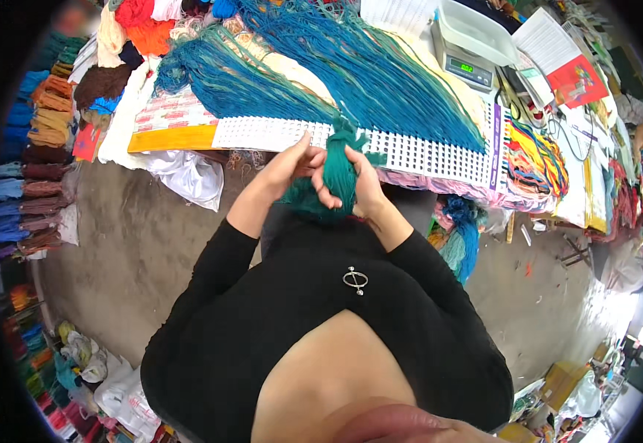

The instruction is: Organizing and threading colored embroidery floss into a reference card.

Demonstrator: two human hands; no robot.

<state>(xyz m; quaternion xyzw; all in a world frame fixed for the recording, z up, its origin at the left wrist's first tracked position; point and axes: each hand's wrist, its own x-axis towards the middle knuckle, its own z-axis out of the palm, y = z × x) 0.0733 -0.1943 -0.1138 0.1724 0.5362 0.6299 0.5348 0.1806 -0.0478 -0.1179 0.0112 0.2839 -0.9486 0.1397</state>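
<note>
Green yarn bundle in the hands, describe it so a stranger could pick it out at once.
Find the wide fan of blue yarn, then the dotted white strip along its near edge. At the strip's front, the left hand and right hand hold the green yarn bundle. It is deep green; the fanned strands are mostly blue.

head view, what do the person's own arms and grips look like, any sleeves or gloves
The left sleeve and right sleeve are plain black and close-fitting, ending partway down the forearms. The left grip and right grip are bare human hands without gloves; no cables show.
</note>
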